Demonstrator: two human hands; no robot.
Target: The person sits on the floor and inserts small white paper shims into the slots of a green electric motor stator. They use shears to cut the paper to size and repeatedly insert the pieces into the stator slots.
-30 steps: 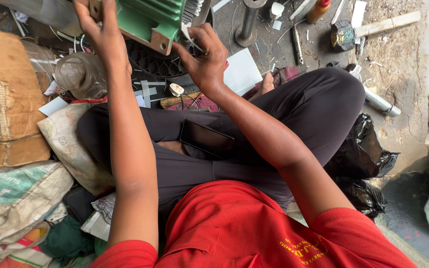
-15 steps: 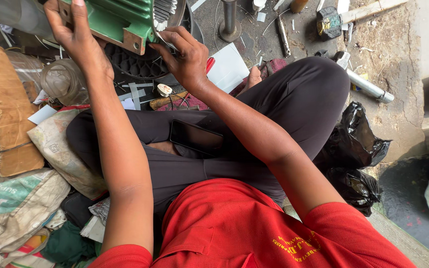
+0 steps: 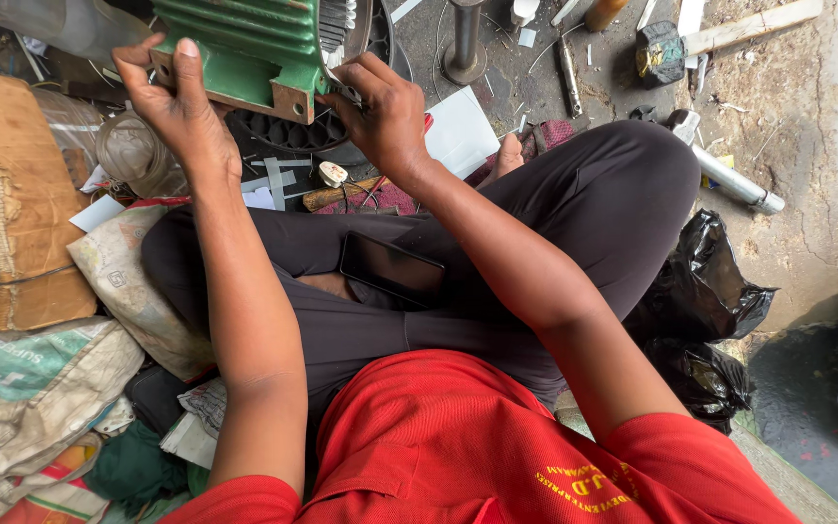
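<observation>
A green ribbed motor housing (image 3: 254,49) stands on the floor in front of my crossed legs. My left hand (image 3: 172,102) grips its left lower edge, fingers wrapped on the casing. My right hand (image 3: 385,116) presses against the housing's right end, by the finned metal part, pinching what looks like a small tool or wire. A black phone (image 3: 392,270) rests on my lap.
A torn cardboard piece (image 3: 12,209) and cloth sacks (image 3: 31,388) lie at left. A white sheet (image 3: 463,131), a metal post (image 3: 465,44), a pipe (image 3: 729,180) and black plastic bags (image 3: 705,286) lie ahead and to the right.
The view has tilted so the housing and both hands sit lower in frame. My left hand has shifted its grip along the housing's edge; my right hand stays at its right end.
</observation>
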